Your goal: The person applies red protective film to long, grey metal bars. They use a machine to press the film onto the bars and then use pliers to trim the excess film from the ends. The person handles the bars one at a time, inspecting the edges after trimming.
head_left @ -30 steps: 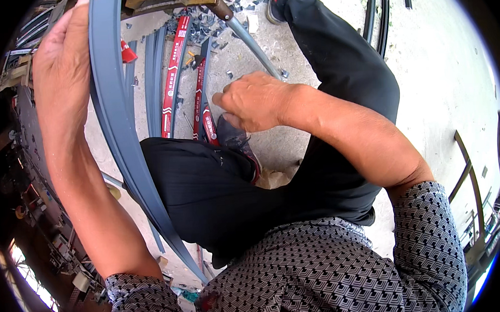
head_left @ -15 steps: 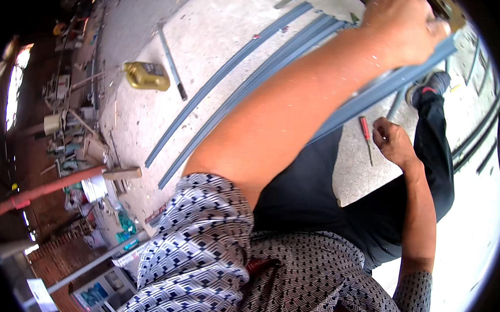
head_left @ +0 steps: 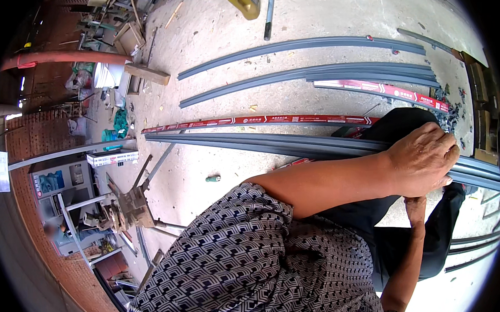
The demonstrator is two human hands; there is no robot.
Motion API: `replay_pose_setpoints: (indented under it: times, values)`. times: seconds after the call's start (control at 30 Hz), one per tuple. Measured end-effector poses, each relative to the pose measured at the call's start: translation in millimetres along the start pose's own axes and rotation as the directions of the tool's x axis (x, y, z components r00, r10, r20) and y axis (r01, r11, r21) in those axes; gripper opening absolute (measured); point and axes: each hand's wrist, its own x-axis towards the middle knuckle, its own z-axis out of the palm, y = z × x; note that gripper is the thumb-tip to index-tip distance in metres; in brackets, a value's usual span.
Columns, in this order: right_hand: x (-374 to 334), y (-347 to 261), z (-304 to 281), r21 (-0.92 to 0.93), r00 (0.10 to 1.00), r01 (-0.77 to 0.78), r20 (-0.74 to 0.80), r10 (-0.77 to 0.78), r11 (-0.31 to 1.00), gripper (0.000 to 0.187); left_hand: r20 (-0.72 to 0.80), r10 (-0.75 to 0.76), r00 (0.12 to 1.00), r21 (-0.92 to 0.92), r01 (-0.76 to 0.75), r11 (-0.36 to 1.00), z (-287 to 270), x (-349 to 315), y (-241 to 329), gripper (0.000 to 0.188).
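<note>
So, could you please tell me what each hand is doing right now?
Left hand: closed on the long grey strips.
Right hand: cannot be told; its fingers are hidden.

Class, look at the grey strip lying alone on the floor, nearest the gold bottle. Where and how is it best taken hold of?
Probably grip the grey strip near mid-length, from above, thumb and fingers over opposite long edges. It is long, narrow and lies on the floor, apart from the next strip; a middle hold should balance it.
</note>
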Motion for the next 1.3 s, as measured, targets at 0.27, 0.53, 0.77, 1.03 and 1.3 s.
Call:
replay_pose_setpoints:
  times: [0.27, 0.53, 0.77, 1.03, 1.3]
  values:
    - [-26.1, 38.3, 53.7, 0.412, 0.996, -0.081, 0.069, 0.058, 0.908, 0.023, -0.003, 0.014, 1.0, 0.011, -0.014, 1.0, 2.9, 5.4, -0.7, 0.058]
    - [-32.3, -24.2, 85.5, 0.571, 0.989, -0.098, 0.144, 0.018, 0.815, 0.032, -0.089, 0.031, 0.996, 0.054, -0.027, 0.998, 4.6, -0.5, -5.8, 0.06]
    - [-46.0, -14.0, 96.0, 0.518, 0.976, -0.166, 0.205, 0.067, 0.839, 0.03, -0.006, 0.026, 1.0, 0.024, -0.026, 0.999, 17.8, -1.6, 0.3, 0.059]
    - [-37.3, -14.8, 103.1, 0.482, 0.987, -0.108, 0.155, 0.037, 0.87, 0.028, 0.001, -0.007, 1.0, -0.07, 0.008, 0.998, 2.9, -2.6, 3.0, 0.059]
    - [-43.7, -18.4, 106.1, 0.105, 0.995, -0.103, -0.002, 0.104, 0.989, 0.023, 0.169, 0.032, 0.985, -0.146, -0.007, 0.989, -15.4, 13.5, -3.8, 0.056]
